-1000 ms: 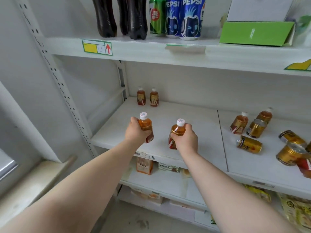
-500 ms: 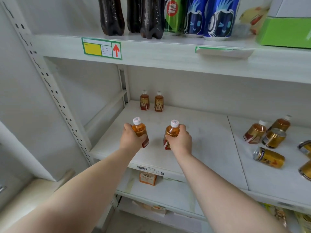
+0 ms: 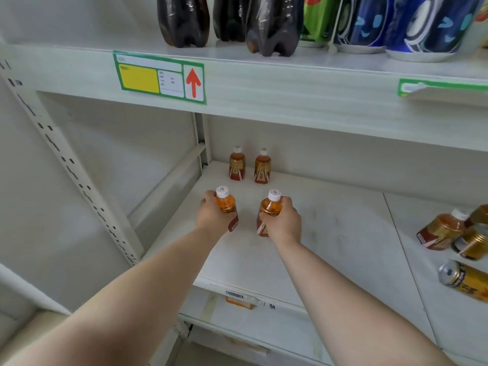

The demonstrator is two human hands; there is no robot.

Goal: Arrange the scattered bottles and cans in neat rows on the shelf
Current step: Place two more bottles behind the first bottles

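**White Metal Shelving in Soft, Even Light**

A white shelving unit [image 3: 317, 159] filled the view. The front edge of its upper shelf [image 3: 290, 99] carried a green-bordered price label [image 3: 159, 77] with a yellow patch and a red arrow pointing up. A second green-edged label [image 3: 412, 87] sat farther right. The middle shelf [image 3: 330, 233] was two boards meeting at a seam [image 3: 401, 237], with a barcode sticker [image 3: 234, 294] on its front lip. A perforated upright [image 3: 79, 186] slanted along the left, beside a plain pale side panel [image 3: 118, 154]. A lower shelf [image 3: 264, 323] lay beneath.
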